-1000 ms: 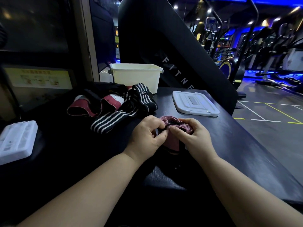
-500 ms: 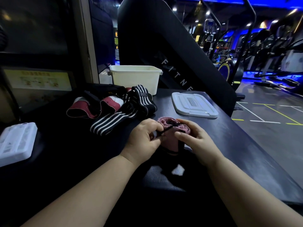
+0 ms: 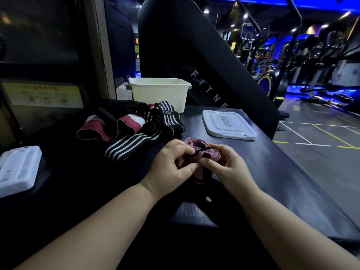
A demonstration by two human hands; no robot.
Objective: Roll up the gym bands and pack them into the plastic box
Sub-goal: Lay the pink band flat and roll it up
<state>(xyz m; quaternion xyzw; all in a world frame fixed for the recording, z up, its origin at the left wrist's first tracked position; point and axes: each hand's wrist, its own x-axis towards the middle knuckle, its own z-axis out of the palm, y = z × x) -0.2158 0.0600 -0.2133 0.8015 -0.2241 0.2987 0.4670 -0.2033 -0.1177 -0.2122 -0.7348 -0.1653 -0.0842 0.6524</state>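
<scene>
Box behind bands; lid right; case, perhaps, far left.

The left grip and right grip cover the near side of the pink band, and its loose tail sinks into shadow between the wrists. The plastic box shows only its outer wall, so its inside is out of sight. Black bands in the pile blend into the dark worktop. The left edge cuts the white tray. The poster print is too blurred to read.
</scene>
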